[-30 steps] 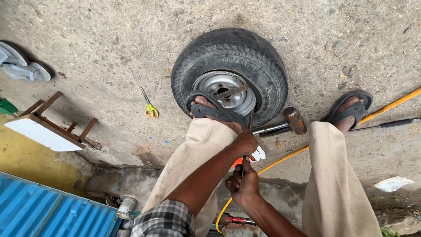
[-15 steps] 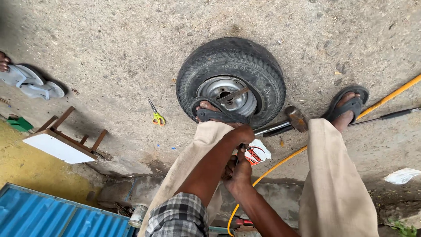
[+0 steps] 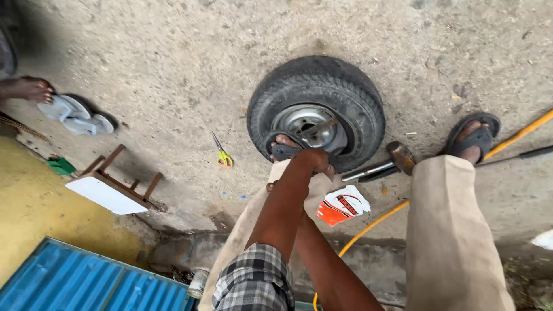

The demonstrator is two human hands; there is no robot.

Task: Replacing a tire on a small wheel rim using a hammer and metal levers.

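Note:
A small black tyre on a grey metal rim lies flat on the concrete, with a metal bar resting in the rim. My left foot in a dark sandal stands on the tyre's near edge. My left hand, on the arm with the checked sleeve, is curled into a fist just over my left knee, next to that foot. I cannot see anything in it. My right forearm crosses under the left arm and hides my right hand. An orange and white packet lies on the ground between my legs.
A hammer lies right of the tyre, with a yellow hose and a black rod near my right foot. Yellow-handled scissors, an overturned wooden stool, white sandals, another person's foot and blue corrugated sheet are at left.
The view has shifted so the tyre sits further right. My hands have moved off the packet, and my left hand has risen towards the knee.

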